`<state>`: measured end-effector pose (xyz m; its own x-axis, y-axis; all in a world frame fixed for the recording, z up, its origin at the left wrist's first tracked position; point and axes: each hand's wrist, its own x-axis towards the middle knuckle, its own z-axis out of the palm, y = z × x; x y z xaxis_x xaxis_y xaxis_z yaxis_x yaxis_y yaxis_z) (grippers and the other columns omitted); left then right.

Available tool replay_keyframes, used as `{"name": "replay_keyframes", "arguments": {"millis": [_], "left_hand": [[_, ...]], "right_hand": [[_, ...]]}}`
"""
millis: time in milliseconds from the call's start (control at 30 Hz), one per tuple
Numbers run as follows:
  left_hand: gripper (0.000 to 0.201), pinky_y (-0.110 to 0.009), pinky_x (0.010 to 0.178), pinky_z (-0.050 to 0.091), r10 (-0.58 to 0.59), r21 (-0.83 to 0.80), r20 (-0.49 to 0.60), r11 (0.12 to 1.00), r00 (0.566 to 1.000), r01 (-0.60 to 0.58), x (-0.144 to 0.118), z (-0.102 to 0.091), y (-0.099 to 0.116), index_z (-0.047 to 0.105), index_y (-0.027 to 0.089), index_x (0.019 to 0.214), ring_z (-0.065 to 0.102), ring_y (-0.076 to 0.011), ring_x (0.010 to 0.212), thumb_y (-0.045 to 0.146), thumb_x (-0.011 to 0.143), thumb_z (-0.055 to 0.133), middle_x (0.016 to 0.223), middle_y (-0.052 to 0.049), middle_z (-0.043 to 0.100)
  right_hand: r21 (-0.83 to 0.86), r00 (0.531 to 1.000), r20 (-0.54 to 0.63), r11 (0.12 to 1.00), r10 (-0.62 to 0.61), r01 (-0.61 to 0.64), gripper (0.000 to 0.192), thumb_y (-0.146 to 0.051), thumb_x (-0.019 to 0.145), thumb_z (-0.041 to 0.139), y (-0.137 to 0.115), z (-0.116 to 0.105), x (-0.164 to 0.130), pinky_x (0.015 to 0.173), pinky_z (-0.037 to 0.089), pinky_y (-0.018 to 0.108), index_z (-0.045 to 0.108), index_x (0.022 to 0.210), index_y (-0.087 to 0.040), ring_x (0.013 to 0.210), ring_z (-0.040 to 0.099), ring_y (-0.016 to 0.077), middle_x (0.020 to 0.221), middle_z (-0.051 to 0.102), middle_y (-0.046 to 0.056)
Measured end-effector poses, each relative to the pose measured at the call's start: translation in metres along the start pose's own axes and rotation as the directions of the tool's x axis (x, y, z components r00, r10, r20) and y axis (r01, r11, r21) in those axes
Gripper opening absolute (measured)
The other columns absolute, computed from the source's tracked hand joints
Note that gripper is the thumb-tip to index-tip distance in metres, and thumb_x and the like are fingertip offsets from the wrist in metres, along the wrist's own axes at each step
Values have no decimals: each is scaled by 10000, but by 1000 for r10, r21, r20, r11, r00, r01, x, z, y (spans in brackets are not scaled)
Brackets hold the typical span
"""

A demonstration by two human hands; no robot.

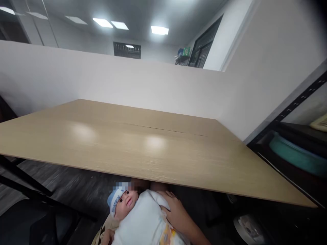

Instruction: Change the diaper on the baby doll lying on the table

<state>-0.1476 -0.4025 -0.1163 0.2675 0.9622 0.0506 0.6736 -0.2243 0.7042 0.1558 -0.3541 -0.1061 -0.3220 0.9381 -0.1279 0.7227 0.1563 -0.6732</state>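
A baby doll [141,217] in a white top and a blue-and-white cap lies tilted across my lap below the table's front edge, its head to the upper left. Orange and yellow print shows near its lower body. My right hand [171,207] curves over the doll's side and holds it, the thumb against the white cloth. At the bottom edge of the picture, my left hand [108,235] is partly visible with bent fingers at the doll's other side, below the head. Beige cloth [109,223] shows beside that hand.
A wooden table [153,153] spans the view in front of me, against a low white partition [143,81]. Dark shelving [281,115] with a teal item [298,154] stands at the right. A black chair [28,221] is at the lower left; a round white object [249,229] sits lower right.
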Motion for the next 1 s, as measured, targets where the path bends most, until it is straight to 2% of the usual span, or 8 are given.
{"name": "replay_keyframes", "arguments": {"millis": [67, 200, 300, 400, 533, 700, 900, 1000], "left_hand": [[472, -512, 1063, 580, 72, 42, -23, 997, 997, -71, -5, -1, -6, 659, 265, 1411, 673, -326, 1262, 571, 1054, 607, 1424, -106, 678], [462, -467, 986, 610, 125, 111, -26, 986, 992, -122, -27, 11, -31, 692, 340, 1373, 688, -366, 1241, 635, 1055, 533, 1343, -75, 732], [413, -393, 1044, 559, 343, 185, 53, 920, 938, -347, -22, 32, -37, 633, 377, 1419, 661, -301, 1273, 588, 1079, 532, 1468, -57, 687], [570, -377, 1094, 485, 531, 41, 257, 829, 807, -558, 8, 50, -9, 500, 385, 1541, 621, -286, 1289, 622, 1036, 617, 1512, -51, 652], [537, -423, 1142, 404, 554, -190, 411, 829, 724, -526, 47, 57, 46, 585, 322, 1424, 574, -299, 1295, 556, 969, 750, 1433, -61, 660], [426, -390, 1079, 403, 499, -285, 438, 866, 748, -411, 56, 54, 64, 666, 272, 1148, 564, -271, 1210, 579, 900, 825, 1248, -34, 670], [122, -366, 1056, 411, 444, -320, 419, 888, 792, -329, 49, 44, 69, 636, 255, 1089, 562, -236, 1174, 342, 1026, 695, 1188, -27, 689], [83, -359, 1050, 436, 406, -347, 406, 897, 819, -273, 45, 37, 75, 645, 248, 1092, 574, -235, 1167, 288, 1024, 671, 1169, -44, 681]], "right_hand": [[72, 1000, 7, 997, 15, -15, 528, -212, 875, 620, 26, 14, 5, 1149, 470, 439, 719, 1387, -299, 1327, 633, 299, 1392, 730, 88], [196, 989, -142, 981, 29, 0, 282, -428, 968, 627, 55, 19, -13, 1067, 528, 443, 796, 1108, -250, 1169, 699, 299, 1199, 766, 107], [329, 998, -38, 943, 60, -44, 380, -564, 1003, 595, 50, 9, -40, 921, 580, 395, 783, 979, -235, 995, 744, 285, 1015, 790, 81], [342, 999, -20, 939, 40, -30, 368, -581, 964, 671, 37, 2, -58, 923, 569, 365, 797, 1039, -243, 1019, 748, 289, 1049, 812, 74], [270, 993, -112, 963, 35, -4, 411, -568, 1002, 610, 33, 5, -59, 886, 542, 353, 801, 890, -221, 925, 744, 272, 929, 816, 71], [228, 976, -202, 973, 78, -31, 509, -654, 991, 578, 56, 17, -46, 844, 544, 343, 791, 862, -211, 893, 731, 268, 897, 813, 73], [264, 955, -284, 964, 92, -14, 649, -794, 976, 491, 91, 29, -21, 712, 544, 334, 715, 785, -216, 724, 689, 233, 731, 734, 46], [269, 947, -308, 963, 94, -8, 614, -763, 994, 498, 89, 25, -16, 795, 575, 364, 737, 853, -216, 810, 726, 255, 826, 771, 74]]}}
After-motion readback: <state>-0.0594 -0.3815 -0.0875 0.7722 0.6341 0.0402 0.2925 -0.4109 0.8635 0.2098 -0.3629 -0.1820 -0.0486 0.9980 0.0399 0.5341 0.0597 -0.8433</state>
